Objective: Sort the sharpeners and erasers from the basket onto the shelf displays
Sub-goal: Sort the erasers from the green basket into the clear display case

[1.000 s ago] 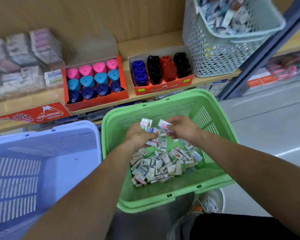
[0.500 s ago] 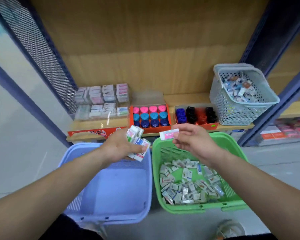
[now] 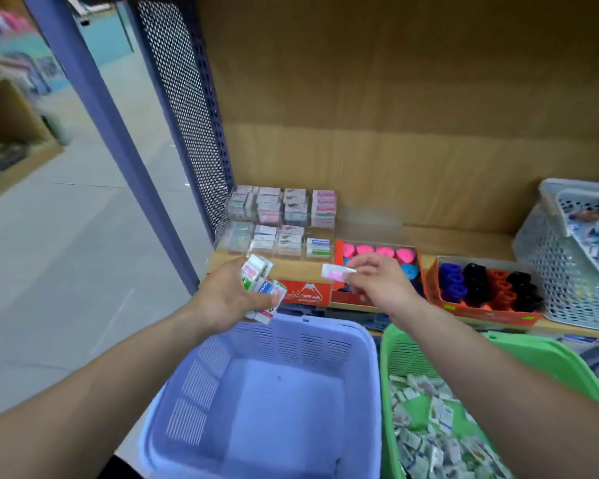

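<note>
Wooden shelf (image 3: 429, 236) ahead; her left hand (image 3: 229, 295) grips a bunch of erasers (image 3: 261, 288), her right hand (image 3: 377, 281) pinches 1 pink eraser (image 3: 336, 272) before the displays, green basket (image 3: 550, 354) below.

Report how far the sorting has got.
Done: the clear shelf display already holds stacked erasers. In hand: the left hand grips a bunch of erasers; the right hand pinches one pink eraser before it. Left: a heap of erasers lies in the green basket.
</note>
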Tool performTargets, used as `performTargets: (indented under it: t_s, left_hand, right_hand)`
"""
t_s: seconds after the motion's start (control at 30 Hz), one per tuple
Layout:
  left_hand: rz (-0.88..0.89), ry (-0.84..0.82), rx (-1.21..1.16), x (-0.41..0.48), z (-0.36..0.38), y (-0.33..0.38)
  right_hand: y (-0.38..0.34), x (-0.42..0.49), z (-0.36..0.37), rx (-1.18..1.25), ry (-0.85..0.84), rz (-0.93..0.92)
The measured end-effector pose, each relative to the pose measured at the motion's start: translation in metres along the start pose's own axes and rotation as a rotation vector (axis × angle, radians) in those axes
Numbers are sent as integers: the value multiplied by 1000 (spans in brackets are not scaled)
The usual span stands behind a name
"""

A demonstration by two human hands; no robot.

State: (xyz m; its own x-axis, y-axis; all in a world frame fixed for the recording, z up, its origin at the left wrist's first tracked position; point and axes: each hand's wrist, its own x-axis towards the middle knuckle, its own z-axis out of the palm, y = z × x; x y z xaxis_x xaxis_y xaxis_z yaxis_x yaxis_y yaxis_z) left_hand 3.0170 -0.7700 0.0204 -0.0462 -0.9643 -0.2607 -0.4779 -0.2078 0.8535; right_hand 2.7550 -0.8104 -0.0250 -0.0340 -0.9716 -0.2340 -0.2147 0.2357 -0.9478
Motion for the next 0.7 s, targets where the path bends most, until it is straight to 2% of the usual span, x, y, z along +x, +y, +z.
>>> performTargets:
  t_s: [0.17,0.33,0.7]
  left_hand:
    - [20,106,-59,34,-21,-8]
    - [-17,187,-86,70,-28,-18]
    - [-83,176,-114,104,-18,-34]
  right_hand:
    - [2,92,15,-66,119,-61]
    - [1,167,28,-374,177,-115]
    - [13,216,56,-802,211,-265]
